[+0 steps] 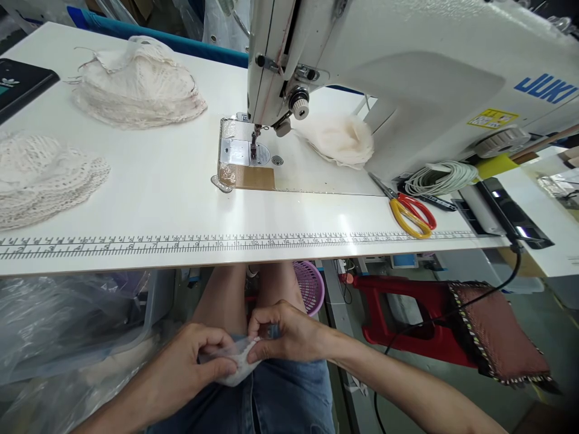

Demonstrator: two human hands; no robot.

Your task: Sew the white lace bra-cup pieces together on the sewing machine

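Over my lap, below the table edge, I hold a small clear plastic bag point(237, 369) with something white inside. My left hand point(203, 358) pinches its left side between thumb and fingers. At its upper right, my right hand point(284, 334) is closed on the same bag, thumb and forefinger together. What the white contents are, I cannot make out. On the table above sit a pile of cream lace-like fabric pieces point(140, 87) and a second white openwork pile point(45, 181). A smaller stack of cream fabric point(341, 141) lies under the sewing machine's arm.
A white sewing machine point(407, 72) stands on the table point(158, 199), whose front edge carries a printed ruler. Scissors point(411, 217) and a coil of cord point(441, 179) lie at right. Below are a red stool point(416, 319), a purple basket point(312, 289) and a plastic bin point(158, 307).
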